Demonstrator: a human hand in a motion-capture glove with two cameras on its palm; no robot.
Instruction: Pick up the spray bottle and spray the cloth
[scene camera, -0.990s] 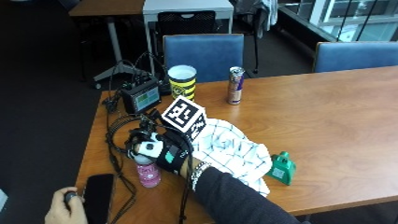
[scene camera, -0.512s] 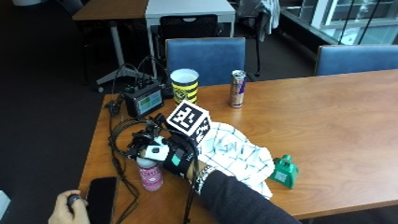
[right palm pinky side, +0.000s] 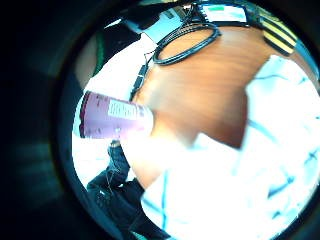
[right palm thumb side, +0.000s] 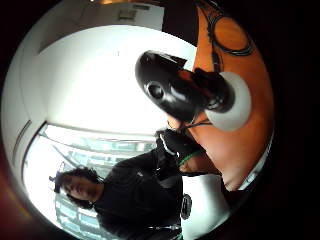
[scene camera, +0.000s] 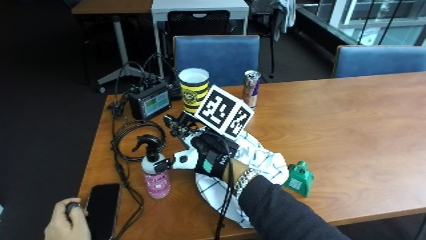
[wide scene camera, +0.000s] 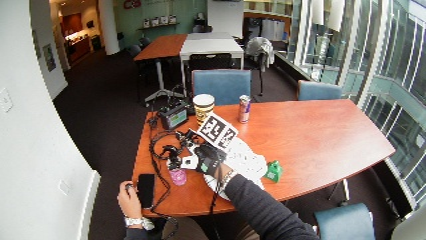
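The spray bottle, pink liquid under a black trigger head, stands on the wooden table near its left end. My gloved right hand comes at it from the right and grips the neck just below the head. The nozzle points away from the cloth. The white cloth with dark grid lines lies crumpled under my wrist and forearm. The thumb side palm view has the black spray head close up. The little finger side view shows the pink bottle body and the cloth. The wide view shows the bottle and hand.
A yellow and black cup, a drink can and a small screen device stand behind the hand. Coiled black cables lie left of the bottle. A green object sits right of the cloth. A bare hand rests by a phone.
The outside camera has shifted. My hand, which covered the top of the bottle, now sits to the right of its neck, and the black spray head shows.
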